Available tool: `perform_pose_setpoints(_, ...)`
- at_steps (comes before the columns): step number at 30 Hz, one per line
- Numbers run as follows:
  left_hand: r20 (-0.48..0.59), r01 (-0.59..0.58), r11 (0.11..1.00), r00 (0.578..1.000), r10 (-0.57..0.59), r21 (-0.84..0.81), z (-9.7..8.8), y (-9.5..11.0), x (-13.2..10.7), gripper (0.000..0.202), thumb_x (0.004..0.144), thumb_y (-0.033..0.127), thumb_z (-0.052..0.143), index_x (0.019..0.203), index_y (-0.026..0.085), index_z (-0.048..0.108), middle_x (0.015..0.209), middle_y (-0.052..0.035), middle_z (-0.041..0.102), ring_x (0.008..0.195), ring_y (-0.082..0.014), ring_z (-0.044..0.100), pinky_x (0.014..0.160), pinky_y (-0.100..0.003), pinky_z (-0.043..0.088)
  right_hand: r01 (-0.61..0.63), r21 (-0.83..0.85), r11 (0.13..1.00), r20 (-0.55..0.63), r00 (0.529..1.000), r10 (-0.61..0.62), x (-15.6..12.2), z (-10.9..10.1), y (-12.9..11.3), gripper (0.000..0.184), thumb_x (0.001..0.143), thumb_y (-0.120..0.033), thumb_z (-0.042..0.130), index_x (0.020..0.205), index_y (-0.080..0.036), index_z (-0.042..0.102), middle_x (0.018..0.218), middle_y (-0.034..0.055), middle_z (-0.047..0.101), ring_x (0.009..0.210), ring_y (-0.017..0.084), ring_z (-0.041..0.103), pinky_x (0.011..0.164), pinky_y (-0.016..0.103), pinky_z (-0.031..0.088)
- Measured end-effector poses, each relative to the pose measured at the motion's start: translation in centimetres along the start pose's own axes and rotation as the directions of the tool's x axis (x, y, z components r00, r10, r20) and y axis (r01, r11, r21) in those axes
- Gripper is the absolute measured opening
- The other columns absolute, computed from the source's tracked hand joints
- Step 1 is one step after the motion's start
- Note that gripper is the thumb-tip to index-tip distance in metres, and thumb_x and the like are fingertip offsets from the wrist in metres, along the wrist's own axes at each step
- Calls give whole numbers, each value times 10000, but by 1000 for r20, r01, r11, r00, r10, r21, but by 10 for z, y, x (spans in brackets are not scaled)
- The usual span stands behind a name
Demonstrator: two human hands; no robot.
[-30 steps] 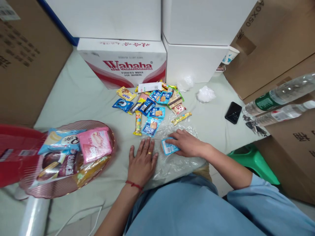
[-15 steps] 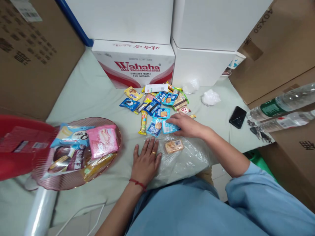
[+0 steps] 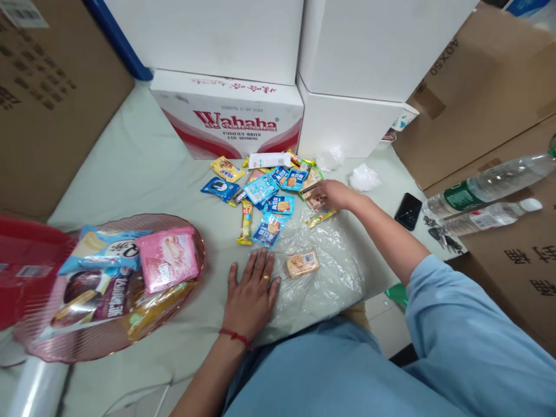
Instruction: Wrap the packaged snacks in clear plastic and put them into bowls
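Head view: left hand (image 3: 248, 298), flat and spread, at the left edge of the clear bag (image 3: 325, 292). Right hand (image 3: 341, 195), blurred, at the snacks' (image 3: 262, 189) right side; grip cannot be told. Biscuit (image 3: 303, 263) on bag, just right of left hand, nearer the wearer than right hand.

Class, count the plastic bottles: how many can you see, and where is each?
2, both on the right: the green-labelled bottle beside the phone, and the white-capped bottle in front of it, by the keys. Others may be hidden.
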State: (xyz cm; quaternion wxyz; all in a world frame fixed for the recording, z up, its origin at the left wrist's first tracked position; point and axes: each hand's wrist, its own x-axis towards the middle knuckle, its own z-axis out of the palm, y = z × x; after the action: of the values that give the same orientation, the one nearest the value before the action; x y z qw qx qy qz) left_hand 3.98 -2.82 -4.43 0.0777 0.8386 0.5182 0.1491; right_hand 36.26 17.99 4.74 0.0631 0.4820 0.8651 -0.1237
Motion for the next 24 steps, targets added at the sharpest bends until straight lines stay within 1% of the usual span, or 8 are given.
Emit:
perform_pose_setpoints(2,-10,-3,1000,1000,3,0,1,0,0,571,1043,365,413,1593,217,440,1641,-123,439,1519,-332,425,1277,-635,106,36,7,999,21,999,-36,-8,9,6,497,780,-175,727,1276,-197,748,1276,113,727,1120,289,640,959,338,457)
perform_pose_setpoints(5,-9,-11,1000,1000,11,-5,0,0,1,568,1041,359,413,1591,222,442,1644,-117,433,1519,-330,425,1277,-634,106,-18,-4,1000,12,1000,18,-13,18,10,624,775,-172,733,1395,-222,680,1431,121,644,1229,317,587,1026,382,443)
perform_pose_setpoints(10,15,11,1000,1000,-11,-9,-4,3,2,557,1048,364,400,1583,217,456,1654,-114,414,1535,-322,401,1280,-621,107,-95,20,995,-124,988,97,-18,20,12,439,948,-176,546,1358,-203,702,1321,121,712,1187,292,593,1043,386,433)
perform_pose_setpoints(12,24,20,1000,1000,-20,-7,-4,4,2,556,1052,366,392,1584,213,453,1656,-111,411,1536,-316,400,1282,-616,104,-169,91,981,-228,956,185,-29,15,11,420,1009,-203,458,1355,-175,696,1232,138,743,1113,285,626,1016,397,456)
perform_pose_setpoints(14,31,21,1000,999,-21,-4,-4,4,2,558,1055,362,386,1587,204,446,1660,-107,405,1538,-311,398,1285,-613,98,-223,193,956,-382,880,282,-46,9,4,426,1046,-247,400,1344,-159,693,1160,151,746,1059,284,646,972,406,486)
perform_pose_setpoints(16,36,17,1000,999,-17,-1,-4,4,2,560,1055,358,385,1588,195,440,1664,-106,397,1542,-310,391,1287,-614,91,-134,311,941,-461,844,273,-65,4,-13,404,1066,-317,412,1303,-183,709,1098,126,739,991,257,663,919,385,513)
perform_pose_setpoints(20,39,20,1000,999,-20,-3,-5,4,2,561,1054,361,387,1590,203,441,1662,-106,400,1542,-316,391,1288,-619,79,174,493,852,-331,944,-2,-93,13,-70,297,1060,-352,501,1153,-221,750,988,66,728,887,191,670,843,323,528)
perform_pose_setpoints(24,25,17,1000,1000,-16,-22,-4,3,1,569,1050,371,405,1601,232,426,1658,-109,411,1533,-326,406,1285,-626,95,149,521,840,-274,962,-1,-94,43,-124,287,1076,-280,468,1192,-209,720,1041,84,701,955,195,651,875,333,512)
